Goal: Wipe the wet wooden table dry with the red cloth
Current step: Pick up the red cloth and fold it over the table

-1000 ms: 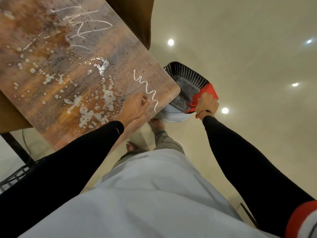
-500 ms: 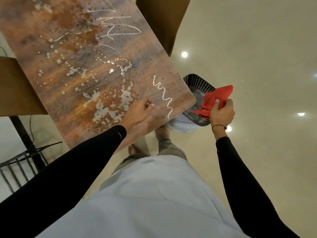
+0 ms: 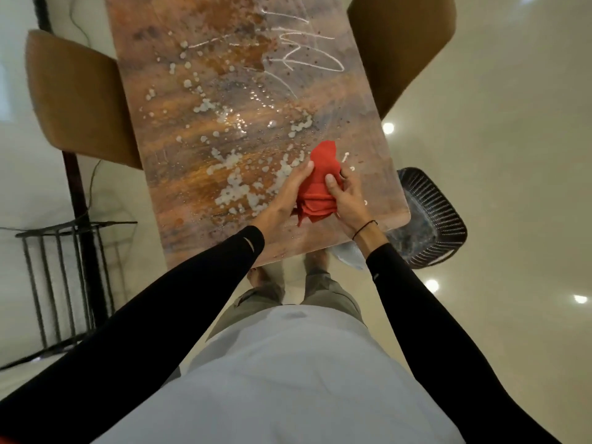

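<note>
The wiping looks barely begun, if begun at all: the wooden table (image 3: 198, 100) carries pale droplets, blotches and thin white streaks across nearly all of its visible top, from the far end down to the near edge, and no dried band stands out anywhere. The red cloth (image 3: 320, 184) sits bunched over the near right part of the table, held between 2 hands. The left hand (image 3: 290, 190) grips its left side with fingers wrapped along the fabric, and the right hand (image 3: 347, 195) pinches its right side, thumb laid on top. Whether the bundle touches the wood or hangs just above it cannot be told. The cloth is a crumpled, layered wad of bright red, 1 flap sticking up toward the far side and ragged corners trailing near the wrists. Judging by this, the whole surface is left to dry.
</note>
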`<state>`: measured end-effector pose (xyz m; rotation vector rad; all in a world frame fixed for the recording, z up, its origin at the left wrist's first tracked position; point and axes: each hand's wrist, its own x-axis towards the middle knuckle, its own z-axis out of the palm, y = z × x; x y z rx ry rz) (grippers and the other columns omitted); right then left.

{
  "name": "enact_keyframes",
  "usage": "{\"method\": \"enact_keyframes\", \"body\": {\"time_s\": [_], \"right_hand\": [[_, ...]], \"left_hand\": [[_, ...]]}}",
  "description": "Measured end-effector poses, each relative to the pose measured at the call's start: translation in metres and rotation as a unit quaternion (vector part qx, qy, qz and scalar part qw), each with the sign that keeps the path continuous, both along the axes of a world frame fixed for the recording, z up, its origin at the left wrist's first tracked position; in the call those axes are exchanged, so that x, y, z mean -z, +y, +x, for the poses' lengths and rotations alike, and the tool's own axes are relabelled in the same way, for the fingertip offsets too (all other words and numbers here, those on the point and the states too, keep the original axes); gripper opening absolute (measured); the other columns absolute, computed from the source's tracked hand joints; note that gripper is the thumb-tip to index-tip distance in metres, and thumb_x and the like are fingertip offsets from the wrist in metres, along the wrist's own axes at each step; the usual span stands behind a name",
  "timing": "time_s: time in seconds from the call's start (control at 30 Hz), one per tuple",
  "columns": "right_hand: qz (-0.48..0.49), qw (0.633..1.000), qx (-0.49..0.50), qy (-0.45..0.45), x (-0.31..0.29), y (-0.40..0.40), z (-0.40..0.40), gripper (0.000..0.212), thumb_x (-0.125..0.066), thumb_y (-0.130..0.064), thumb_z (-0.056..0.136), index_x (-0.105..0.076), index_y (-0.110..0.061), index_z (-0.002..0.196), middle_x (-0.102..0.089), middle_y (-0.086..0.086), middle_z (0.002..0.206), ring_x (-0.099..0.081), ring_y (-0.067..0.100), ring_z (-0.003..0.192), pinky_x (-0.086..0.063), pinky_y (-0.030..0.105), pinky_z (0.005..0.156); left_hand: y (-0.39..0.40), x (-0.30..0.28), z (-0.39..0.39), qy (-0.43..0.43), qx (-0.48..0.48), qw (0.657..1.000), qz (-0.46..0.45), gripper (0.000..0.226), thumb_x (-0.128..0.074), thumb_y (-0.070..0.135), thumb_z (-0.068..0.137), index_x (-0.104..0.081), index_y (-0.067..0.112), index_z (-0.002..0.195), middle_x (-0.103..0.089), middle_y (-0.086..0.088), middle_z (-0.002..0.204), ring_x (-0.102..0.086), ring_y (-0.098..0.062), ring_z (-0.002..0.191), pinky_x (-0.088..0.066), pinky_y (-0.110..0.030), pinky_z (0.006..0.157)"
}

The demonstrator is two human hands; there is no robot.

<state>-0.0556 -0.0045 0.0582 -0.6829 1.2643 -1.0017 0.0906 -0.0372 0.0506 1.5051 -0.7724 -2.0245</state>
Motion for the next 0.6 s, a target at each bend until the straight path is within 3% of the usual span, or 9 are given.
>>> {"method": "enact_keyframes", "body": {"time_s": [0.07,0.13,0.2,0.27,0.33,0.43,0.5,0.6], "right_hand": [[0.023,0.999,-0.017,-0.045,0.001,-0.01,0.01,0.037,-0.051,-0.005,0.113,-0.049,-0.004,0.15,-0.064,0.015,0.139,-0.065,0.036,0.13,-0.056,0.052,0.11],[0.045,0.993,-0.04,-0.103,0.003,-0.014,0.018,0.04,-0.048,0.002,0.112,-0.046,0.0,0.151,-0.065,0.014,0.138,-0.07,0.027,0.124,-0.061,0.042,0.102],[0.078,0.979,-0.078,-0.174,0.005,-0.015,0.025,0.042,-0.046,0.011,0.109,-0.049,-0.002,0.149,-0.066,0.014,0.138,-0.071,0.023,0.121,-0.062,0.039,0.097],[0.092,0.964,-0.144,-0.203,0.008,-0.018,0.031,0.044,-0.048,0.017,0.103,-0.057,-0.005,0.14,-0.073,0.01,0.132,-0.072,0.022,0.121,-0.061,0.036,0.098],[0.104,0.963,-0.19,-0.163,0.014,-0.022,0.041,0.047,-0.051,0.021,0.097,-0.061,-0.006,0.134,-0.076,0.006,0.125,-0.073,0.019,0.116,-0.06,0.033,0.096],[0.084,0.973,-0.216,-0.021,0.02,-0.023,0.063,0.048,-0.059,0.021,0.092,-0.06,-0.002,0.134,-0.073,0.006,0.115,-0.072,0.019,0.099,-0.06,0.032,0.078],[0.046,0.967,-0.248,0.042,0.023,-0.021,0.079,0.046,-0.063,0.019,0.092,-0.06,-0.003,0.132,-0.069,0.008,0.114,-0.07,0.021,0.094,-0.057,0.031,0.065],[0.015,0.958,-0.271,0.096,0.028,-0.016,0.105,0.042,-0.072,0.012,0.092,-0.062,-0.002,0.13,-0.064,0.018,0.126,-0.065,0.034,0.116,-0.061,0.036,0.084]], "left_hand": [[0.006,0.0,0.028,0.044,-0.051,0.992,0.103,0.067,-0.053,0.073,0.099,-0.071,0.017,0.133,-0.076,-0.016,0.127,-0.073,-0.037,0.119,-0.058,-0.052,0.105],[0.014,0.004,0.061,0.092,-0.069,0.982,0.151,0.065,-0.058,0.074,0.095,-0.074,0.018,0.124,-0.077,-0.013,0.125,-0.074,-0.035,0.114,-0.057,-0.05,0.101],[0.026,0.006,0.092,0.117,-0.079,0.977,0.157,0.041,-0.069,0.054,0.093,-0.07,0.014,0.106,-0.074,-0.011,0.116,-0.071,-0.032,0.105,-0.053,-0.049,0.098],[0.035,0.006,0.117,0.143,-0.104,0.973,0.146,0.012,-0.065,0.02,0.083,-0.059,0.016,0.092,-0.061,-0.012,0.101,-0.064,-0.029,0.092,-0.049,-0.052,0.103],[0.044,0.006,0.134,0.148,-0.123,0.974,0.115,0.031,-0.052,-0.003,0.074,-0.056,0.014,0.1,-0.054,-0.013,0.1,-0.058,-0.027,0.087,-0.052,-0.047,0.095],[0.056,0.006,0.156,0.074,-0.155,0.983,0.061,0.037,-0.057,-0.014,0.069,-0.064,0.01,0.096,-0.066,-0.009,0.092,-0.066,-0.021,0.08,-0.061,-0.031,0.068],[0.066,0.011,0.171,0.026,-0.198,0.979,0.049,0.037,-0.06,-0.024,0.076,-0.067,0.008,0.093,-0.068,-0.01,0.091,-0.067,-0.025,0.084,-0.061,-0.032,0.071],[0.082,0.021,0.189,-0.008,-0.246,0.968,0.042,0.038,-0.056,-0.032,0.08,-0.066,0.002,0.093,-0.069,-0.012,0.091,-0.068,-0.03,0.084,-0.062,-0.041,0.08]]}}
